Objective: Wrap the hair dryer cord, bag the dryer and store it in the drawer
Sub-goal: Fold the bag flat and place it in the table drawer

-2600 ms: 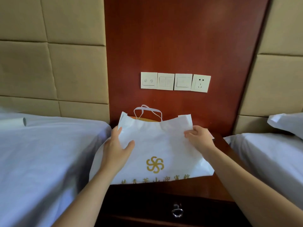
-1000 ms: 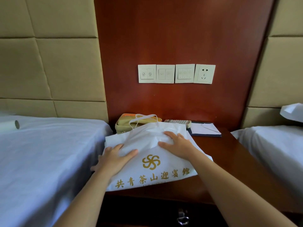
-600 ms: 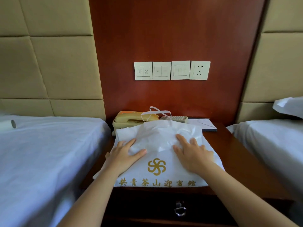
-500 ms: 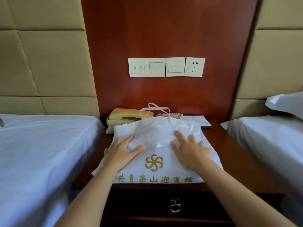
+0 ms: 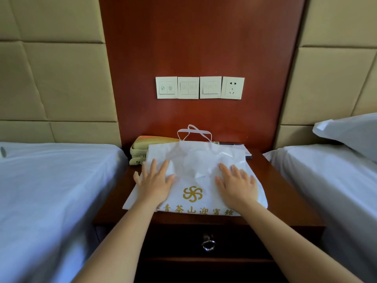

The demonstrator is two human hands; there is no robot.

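Two released grips, left hand (image 5: pixel 155 183) and right hand (image 5: pixel 236 185), lie flat atop the white bag (image 5: pixel 195 158) on the nightstand (image 5: pixel 285 193)

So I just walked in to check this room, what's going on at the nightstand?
A person has both hands flat on a crinkled white carrier bag with a gold pinwheel logo, lying on the dark red wooden nightstand between two white-sheeted beds. The left hand presses its left part, the right hand its right part. What is inside cannot be seen. The dark drawer below, with a metal ring pull, is closed, so the bag is not yet stored.
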